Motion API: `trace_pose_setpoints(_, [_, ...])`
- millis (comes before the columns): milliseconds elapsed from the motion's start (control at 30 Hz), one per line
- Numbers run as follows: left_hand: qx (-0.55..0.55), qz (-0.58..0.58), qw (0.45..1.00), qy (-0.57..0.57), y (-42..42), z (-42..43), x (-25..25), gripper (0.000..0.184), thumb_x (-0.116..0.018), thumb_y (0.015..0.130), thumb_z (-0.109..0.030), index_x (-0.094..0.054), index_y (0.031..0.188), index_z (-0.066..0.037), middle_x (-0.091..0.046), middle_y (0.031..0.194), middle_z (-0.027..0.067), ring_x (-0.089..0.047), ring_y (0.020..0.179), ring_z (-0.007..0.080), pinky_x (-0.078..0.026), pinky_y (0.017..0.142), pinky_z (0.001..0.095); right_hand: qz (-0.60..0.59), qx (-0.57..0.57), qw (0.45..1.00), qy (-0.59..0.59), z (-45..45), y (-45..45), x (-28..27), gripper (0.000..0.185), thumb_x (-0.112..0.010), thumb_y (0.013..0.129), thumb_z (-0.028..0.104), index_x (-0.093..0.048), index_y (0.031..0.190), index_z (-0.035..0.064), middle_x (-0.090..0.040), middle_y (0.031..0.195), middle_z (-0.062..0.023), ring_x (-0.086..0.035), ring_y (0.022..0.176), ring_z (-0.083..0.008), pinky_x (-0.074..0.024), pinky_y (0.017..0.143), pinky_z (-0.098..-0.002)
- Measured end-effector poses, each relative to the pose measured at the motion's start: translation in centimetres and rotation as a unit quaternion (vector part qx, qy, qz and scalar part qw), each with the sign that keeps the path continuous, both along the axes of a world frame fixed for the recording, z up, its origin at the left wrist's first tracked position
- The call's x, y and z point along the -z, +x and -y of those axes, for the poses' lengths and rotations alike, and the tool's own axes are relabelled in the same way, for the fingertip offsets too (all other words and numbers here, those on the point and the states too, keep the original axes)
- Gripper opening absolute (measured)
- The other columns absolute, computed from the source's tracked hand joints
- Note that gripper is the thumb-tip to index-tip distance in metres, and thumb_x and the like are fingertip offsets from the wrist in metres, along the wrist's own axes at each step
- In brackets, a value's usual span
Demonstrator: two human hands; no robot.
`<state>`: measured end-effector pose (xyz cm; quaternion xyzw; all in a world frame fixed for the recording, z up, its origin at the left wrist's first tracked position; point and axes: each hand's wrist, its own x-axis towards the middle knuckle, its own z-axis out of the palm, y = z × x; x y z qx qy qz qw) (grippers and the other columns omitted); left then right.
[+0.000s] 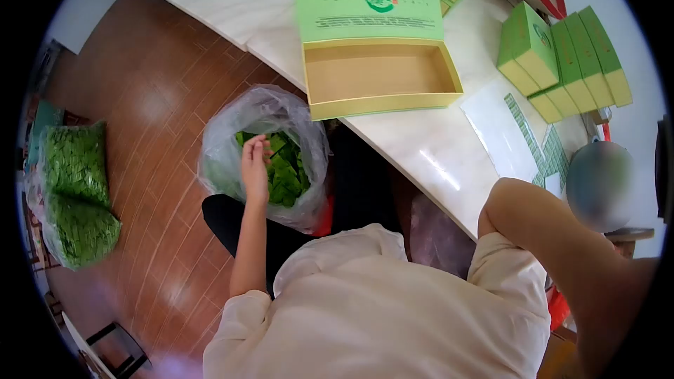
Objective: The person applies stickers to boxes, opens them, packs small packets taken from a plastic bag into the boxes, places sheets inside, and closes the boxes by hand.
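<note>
My left hand is over the mouth of a clear plastic bag that stands by my knees. Its fingers are loosely bent and a little apart, with nothing visible in them. Small bright green packets fill the bag just beside and below the fingers. Up on the table edge, right of the bag, lies a green and yellow gift box with its printed lid folded back and its inside bare. Of my right arm only the raised, bent elbow shows at the right; the hand is out of view.
The pale table runs diagonally, with its edge near my body. Closed green boxes are stacked at its right, near a white sheet. Large bags of green packets rest at the far left above the brown floor.
</note>
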<state>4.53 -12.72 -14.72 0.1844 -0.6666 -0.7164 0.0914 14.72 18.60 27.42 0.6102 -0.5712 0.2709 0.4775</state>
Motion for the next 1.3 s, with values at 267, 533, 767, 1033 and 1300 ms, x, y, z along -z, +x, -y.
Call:
trace_pose_setpoints(267, [0.009,0.045,0.999,0.023,3.9,0.4,2.9,0.021,-0.046,0.098,-0.021,-0.059,0.107,-0.008,-0.060,0.092,-0.0001,-0.055,0.078,0.0080,-0.041,0.067,0.0219,-0.014,-0.011,1.000,-0.003,1.2,1.4,-0.3,0.017,-0.050,0.091,0.017,-0.062,0.100,0.0102,-0.057,0.102,-0.0037,-0.052,0.091,-0.0126,-0.0416,0.082,-0.0289])
trace_pose_setpoints(533, [0.023,0.037,0.999,0.024,4.9,-0.1,2.1,0.020,-0.046,0.098,-0.020,-0.058,0.107,-0.008,-0.060,0.092,0.0001,-0.055,0.078,0.0082,-0.041,0.067,0.0216,-0.024,-0.014,1.000,-0.008,1.9,2.7,-1.0,0.017,-0.049,0.090,0.015,-0.062,0.099,0.0094,-0.058,0.100,-0.0037,-0.053,0.090,-0.0128,-0.0424,0.083,-0.0286])
trace_pose_setpoints(767, [0.014,0.013,1.000,0.024,5.4,0.4,2.5,0.020,-0.046,0.098,-0.019,-0.058,0.108,-0.007,-0.059,0.091,-0.0002,-0.054,0.077,0.0069,-0.041,0.067,0.0208,-0.030,-0.038,0.999,-0.020,2.5,3.0,-1.2,0.017,-0.049,0.090,0.013,-0.062,0.099,0.0086,-0.059,0.098,-0.0037,-0.054,0.089,-0.0130,-0.0431,0.083,-0.0283])
trace_pose_setpoints(1033, [-0.044,0.024,0.998,0.049,7.9,1.8,3.0,0.019,-0.048,0.097,-0.019,-0.059,0.106,-0.007,-0.059,0.087,-0.0006,-0.053,0.074,0.0066,-0.039,0.061,0.0203,-0.048,-0.161,0.986,-0.012,5.3,1.8,-1.3,0.017,-0.049,0.090,0.011,-0.063,0.099,0.0078,-0.060,0.096,-0.0036,-0.056,0.088,-0.0132,-0.0438,0.083,-0.0279])
trace_pose_setpoints(1300, [-0.138,0.101,0.982,0.080,12.4,4.6,6.2,0.021,-0.049,0.095,-0.019,-0.059,0.107,-0.004,-0.063,0.090,0.0031,-0.057,0.077,0.0092,-0.043,0.067,0.0213,-0.009,-0.327,0.945,-0.004,13.5,-5.8,1.4,0.017,-0.049,0.090,0.009,-0.063,0.098,0.0069,-0.061,0.094,-0.0036,-0.057,0.087,-0.0134,-0.0446,0.084,-0.0276])
